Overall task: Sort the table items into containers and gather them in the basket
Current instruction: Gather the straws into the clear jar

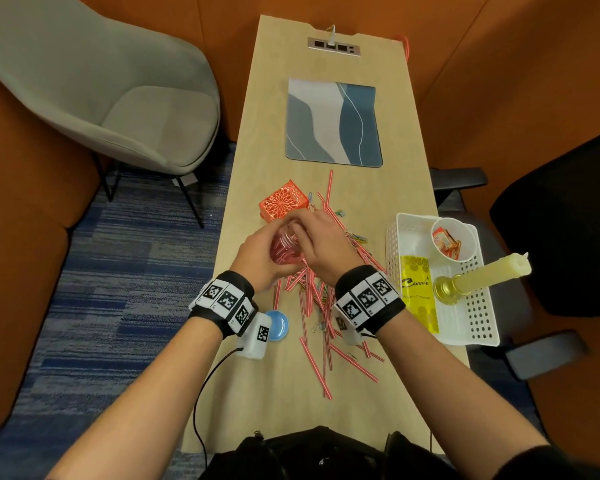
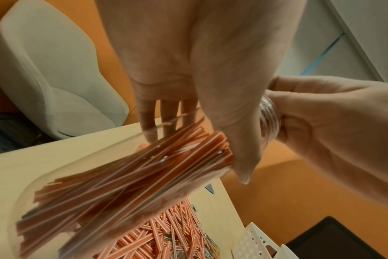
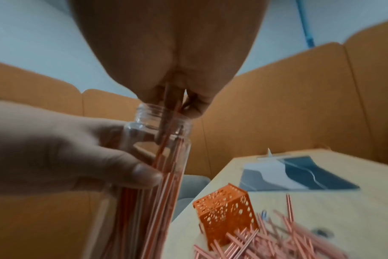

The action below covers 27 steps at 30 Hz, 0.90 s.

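Straws with red and white stripes [image 2: 126,177] fill a clear plastic jar with a threaded neck [image 3: 164,122], which the left hand [image 1: 260,252] holds above the wooden surface [image 1: 277,126], its fingers [image 2: 147,121] and thumb curled round the jar's body. The right hand [image 1: 326,244] sits at the jar's mouth, its fingers [image 3: 197,103] bunched and pinching a few straws whose lower ends already reach down into the jar. Directly beneath and just nearer than the fingers, a loose heap of the same striped straws [image 1: 321,306] lies scattered on the surface, with a few coloured paper clips [image 1: 359,237] mixed in just right of the right hand. Just beyond the fingers stands an orange perforated metal square holder [image 1: 284,200]. Well to the right of the right hand's fingers, at the surface's edge, is a white perforated plastic basket [image 1: 478,306] holding a white paper cup of small packets [image 1: 452,239], a yellow sachet [image 1: 418,292] and a cream candle in a gold holder [image 1: 482,277] lying on its side. A small blue round dish [image 1: 279,323] sits under the left wrist. Farther beyond the fingers lies a blue, grey and white patterned mat [image 1: 335,123].
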### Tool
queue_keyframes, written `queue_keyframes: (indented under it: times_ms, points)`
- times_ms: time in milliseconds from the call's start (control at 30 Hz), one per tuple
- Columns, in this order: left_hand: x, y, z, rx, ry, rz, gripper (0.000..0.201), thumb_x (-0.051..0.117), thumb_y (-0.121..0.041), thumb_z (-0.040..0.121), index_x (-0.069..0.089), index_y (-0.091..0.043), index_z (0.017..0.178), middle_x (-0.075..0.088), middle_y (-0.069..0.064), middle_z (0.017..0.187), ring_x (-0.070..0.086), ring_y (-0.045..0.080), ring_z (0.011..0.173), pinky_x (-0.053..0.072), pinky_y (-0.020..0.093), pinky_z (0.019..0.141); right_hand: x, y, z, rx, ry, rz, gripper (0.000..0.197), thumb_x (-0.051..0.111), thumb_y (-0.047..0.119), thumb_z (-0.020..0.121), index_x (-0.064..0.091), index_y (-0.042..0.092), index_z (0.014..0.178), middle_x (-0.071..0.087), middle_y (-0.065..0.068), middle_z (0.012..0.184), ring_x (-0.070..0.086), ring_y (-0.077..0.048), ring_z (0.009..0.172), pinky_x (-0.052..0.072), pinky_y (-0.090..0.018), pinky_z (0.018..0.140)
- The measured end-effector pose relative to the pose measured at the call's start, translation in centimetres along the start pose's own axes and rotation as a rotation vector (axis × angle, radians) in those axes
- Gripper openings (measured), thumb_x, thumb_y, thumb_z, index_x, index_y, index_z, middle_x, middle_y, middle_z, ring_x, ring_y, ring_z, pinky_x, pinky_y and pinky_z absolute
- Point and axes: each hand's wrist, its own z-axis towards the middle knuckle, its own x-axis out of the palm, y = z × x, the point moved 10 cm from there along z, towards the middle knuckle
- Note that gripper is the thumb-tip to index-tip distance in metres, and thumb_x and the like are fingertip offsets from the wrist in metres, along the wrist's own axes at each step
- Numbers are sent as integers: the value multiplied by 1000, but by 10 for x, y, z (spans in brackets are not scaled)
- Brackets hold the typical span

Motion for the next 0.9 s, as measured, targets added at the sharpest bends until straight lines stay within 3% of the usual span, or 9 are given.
queue_keyframes:
  times_ms: [100, 167, 200, 267, 300, 367, 533, 800, 900]
  points:
    - [-6, 7, 1, -14, -23, -3, 84, 94, -29, 65, 51, -26, 137, 67, -10, 118, 64, 7, 106, 50, 23, 96, -37, -15, -9, 47, -332, 182, 19, 48, 15, 100, 63, 18, 112, 65, 4, 104, 55, -10, 101, 42, -22, 87]
    - [-9, 13, 0, -26, -32, 9, 84, 94, -31, 65, 50, -25, 137, 66, -10, 120, 64, 9, 108, 50, 28, 99, -44, -56, -22, 268, -511, 286, 12, 57, 14, 95, 65, 18, 102, 65, 7, 88, 60, -6, 83, 47, -22, 75]
    - [-10, 15, 0, -29, -34, 15, 84, 94, -31, 66, 50, -26, 137, 66, -9, 120, 64, 10, 109, 50, 30, 100, -29, -81, -26, 430, -427, 280, 8, 62, 17, 92, 65, 18, 100, 63, 7, 81, 59, -5, 72, 49, -25, 69]
    - [-11, 18, -1, -33, -36, 1, 83, 93, -33, 66, 50, -26, 137, 67, -8, 121, 64, 10, 110, 51, 31, 100, 32, -120, -41, 717, 84, 42, 24, 73, 28, 85, 63, 16, 103, 64, 3, 82, 62, -9, 71, 53, -29, 68]
    - [-11, 20, -1, -38, -38, -9, 82, 93, -32, 67, 51, -25, 136, 67, -8, 120, 65, 9, 109, 51, 30, 100, 60, -131, -55, 777, 328, -101, 34, 76, 35, 83, 62, 13, 105, 66, 0, 90, 65, -13, 79, 55, -30, 73]
    - [-11, 22, -2, -51, -38, -19, 79, 93, -29, 67, 52, -25, 135, 67, -11, 115, 65, 5, 105, 50, 24, 97, 89, -142, -72, 802, 514, -277, 48, 78, 47, 78, 61, 10, 103, 66, -3, 95, 66, -18, 87, 55, -29, 75]
    - [-8, 29, -6, -76, -29, -34, 77, 93, -26, 67, 53, -25, 133, 67, -15, 110, 65, 1, 102, 49, 20, 94, 112, -144, -75, 799, 480, -391, 53, 75, 53, 79, 43, 12, 67, 50, -1, 66, 59, -20, 73, 54, -30, 66]
    - [-3, 40, -11, -106, -7, -17, 79, 94, -27, 65, 53, -27, 132, 69, -11, 112, 67, 4, 103, 53, 27, 95, 123, -150, -66, 840, 427, -337, 21, 68, 22, 88, 59, 7, 78, 60, -7, 81, 60, -24, 76, 53, -29, 67]
    - [-2, 39, -12, -109, -5, -6, 78, 94, -25, 66, 53, -27, 133, 68, -13, 109, 66, 5, 100, 51, 24, 93, 120, -149, -63, 847, 429, -336, 34, 70, 21, 85, 46, 10, 64, 51, -3, 68, 57, -22, 72, 52, -28, 65]
